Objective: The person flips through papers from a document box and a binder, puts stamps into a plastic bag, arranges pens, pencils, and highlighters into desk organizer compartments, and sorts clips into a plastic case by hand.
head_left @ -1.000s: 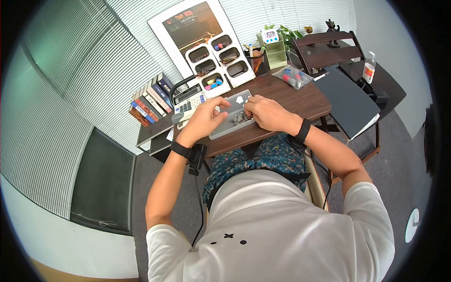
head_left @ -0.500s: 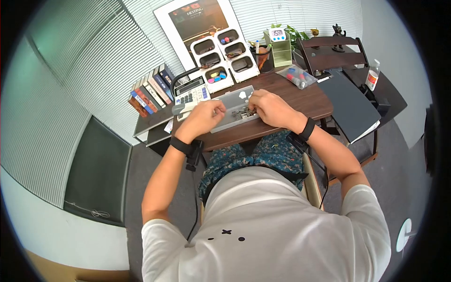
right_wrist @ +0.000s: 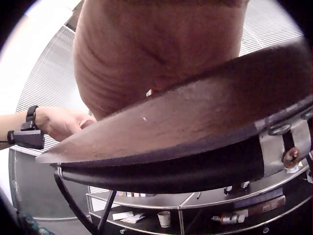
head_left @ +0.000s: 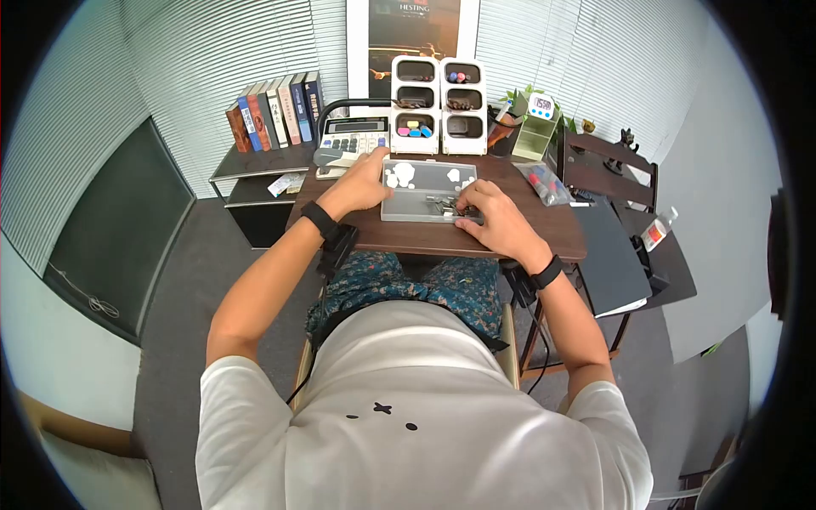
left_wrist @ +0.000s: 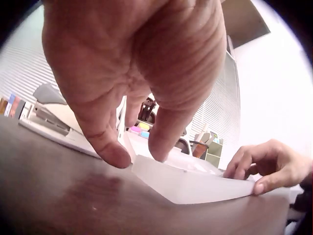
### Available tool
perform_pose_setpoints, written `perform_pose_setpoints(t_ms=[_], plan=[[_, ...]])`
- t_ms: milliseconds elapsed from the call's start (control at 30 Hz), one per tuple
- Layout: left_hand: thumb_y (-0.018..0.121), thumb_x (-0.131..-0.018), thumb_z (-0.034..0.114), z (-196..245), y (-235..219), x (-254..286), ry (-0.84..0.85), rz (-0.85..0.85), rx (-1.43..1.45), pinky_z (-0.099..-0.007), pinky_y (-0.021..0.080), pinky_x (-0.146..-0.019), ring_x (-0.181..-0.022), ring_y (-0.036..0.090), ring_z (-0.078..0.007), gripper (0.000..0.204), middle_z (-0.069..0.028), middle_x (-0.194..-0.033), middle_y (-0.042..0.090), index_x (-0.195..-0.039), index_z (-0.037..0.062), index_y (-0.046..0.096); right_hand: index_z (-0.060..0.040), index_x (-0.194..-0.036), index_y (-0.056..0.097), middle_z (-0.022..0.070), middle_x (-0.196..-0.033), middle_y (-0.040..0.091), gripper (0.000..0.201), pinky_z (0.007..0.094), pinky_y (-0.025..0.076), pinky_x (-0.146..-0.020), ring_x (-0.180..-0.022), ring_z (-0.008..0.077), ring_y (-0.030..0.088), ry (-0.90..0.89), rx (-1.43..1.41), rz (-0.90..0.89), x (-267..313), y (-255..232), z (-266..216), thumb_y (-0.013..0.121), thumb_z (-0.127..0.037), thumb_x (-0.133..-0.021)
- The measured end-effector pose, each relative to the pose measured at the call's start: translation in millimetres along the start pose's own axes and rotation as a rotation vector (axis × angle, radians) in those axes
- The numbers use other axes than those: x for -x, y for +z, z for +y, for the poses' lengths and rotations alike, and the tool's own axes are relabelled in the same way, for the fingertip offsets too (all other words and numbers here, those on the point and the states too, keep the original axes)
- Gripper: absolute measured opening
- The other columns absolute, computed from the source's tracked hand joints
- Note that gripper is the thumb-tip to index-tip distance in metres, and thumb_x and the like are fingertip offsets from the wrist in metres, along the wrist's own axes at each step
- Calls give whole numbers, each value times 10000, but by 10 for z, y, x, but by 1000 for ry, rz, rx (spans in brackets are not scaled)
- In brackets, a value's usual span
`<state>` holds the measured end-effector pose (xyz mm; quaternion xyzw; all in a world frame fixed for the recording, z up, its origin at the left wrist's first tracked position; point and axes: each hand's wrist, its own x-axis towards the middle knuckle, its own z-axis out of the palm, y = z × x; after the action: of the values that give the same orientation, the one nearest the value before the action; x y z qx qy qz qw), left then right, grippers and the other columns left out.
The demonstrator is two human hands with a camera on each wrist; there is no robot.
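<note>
A clear plastic box (head_left: pixel 414 214) lies on the desk with its lid (head_left: pixel 429 175) folded back; white cloud shapes mark the lid. Small silver and dark metal pieces (head_left: pixel 444 204), looking like clips, sit in the box's right half. My left hand (head_left: pixel 363 184) grips the box's left end, finger outside and thumb over the wall, as the left wrist view shows. At the front right, my right hand (head_left: pixel 497 223) holds the front wall, its thumb outside and its bent fingers inside beside the metal pieces. The right wrist view mostly shows the palm and desk edge.
Behind the box stands a white organizer (head_left: pixel 439 108) with erasers in one compartment. A calculator (head_left: pixel 355 136) is at its left, a pen holder (head_left: pixel 503 132) and green stand (head_left: pixel 534 138) at its right. A zip bag (head_left: pixel 544 184) lies near the desk's right edge.
The head view has swung level. My left hand has gone from above the box to its left end, its fingers spreading. My right thumb has come down onto the front wall.
</note>
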<state>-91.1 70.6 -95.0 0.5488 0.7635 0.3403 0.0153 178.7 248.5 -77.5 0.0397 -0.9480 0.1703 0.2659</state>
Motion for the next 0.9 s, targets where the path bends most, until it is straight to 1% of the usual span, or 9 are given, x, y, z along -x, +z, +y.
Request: perform_pose_setpoints(t_ms=[133,400,500,600,667,767,800,833,900], plan=[[748,-900,51,82,-21,67,-130,35,149,-377,552,-811,-894,676,-227,628,-120,-988,655,-1467,37,479,-18,-1032,681,165,-1090,636,224,471,511,-944,-1092,396,615,-5,12,14,6,19,4,809,-108,-871],[699,-912,18,220,-73,57,-92,257,263,-372,545,-797,-862,665,-216,452,-97,-925,635,-1326,40,520,-8,-1066,672,167,-1138,631,222,472,495,-978,-1141,395,593,-12,42,42,-11,51,21,780,-54,-878],[648,-918,-6,176,-33,67,-17,368,267,-419,537,-742,-785,697,-285,405,-126,-794,678,-1297,24,511,0,-1069,672,176,-1123,639,208,475,498,-967,-1123,407,601,-37,40,94,-6,65,52,760,-27,-883],[631,-939,-14,208,-35,72,-123,292,359,-386,517,-705,-758,668,-236,398,-106,-813,658,-1307,86,516,9,-1072,670,189,-1094,644,195,486,503,-951,-1099,422,608,1,42,46,-10,55,87,738,-7,-891],[605,-992,-11,203,-19,52,-187,218,575,-294,547,-674,-824,623,-121,320,-48,-1013,584,-1272,139,562,0,-1088,657,179,-1107,651,188,471,510,-927,-1101,417,616,15,38,32,-9,51,99,720,5,-911],[569,-1009,-24,202,-40,5,-135,101,547,-265,545,-638,-842,619,-98,246,-28,-1020,573,-1206,119,604,12,-1073,664,202,-1082,643,175,497,509,-930,-1094,435,609,-13,41,75,-18,63,99,704,22,-903],[636,-989,11,364,-114,51,-187,47,651,-288,571,-752,-944,636,-109,234,-36,-1091,609,-1211,86,644,12,-1073,664,202,-1082,643,175,497,509,-930,-1094,435,609,-13,41,75,-22,70,90,704,22,-903],[636,-989,11,465,-138,80,-187,48,650,-288,571,-752,-944,636,-109,234,-36,-1091,609,-1211,86,644,13,-1070,661,202,-1075,642,169,498,508,-928,-1090,436,609,-6,24,88,-29,76,78,699,25,-906],[726,-947,26,575,-158,108,-125,-26,631,-304,560,-903,-1096,643,-138,423,-70,-1224,644,-1353,63,613,14,-1068,658,201,-1068,641,164,499,508,-927,-1086,437,608,-2,6,103,-55,99,53,694,28,-909]])
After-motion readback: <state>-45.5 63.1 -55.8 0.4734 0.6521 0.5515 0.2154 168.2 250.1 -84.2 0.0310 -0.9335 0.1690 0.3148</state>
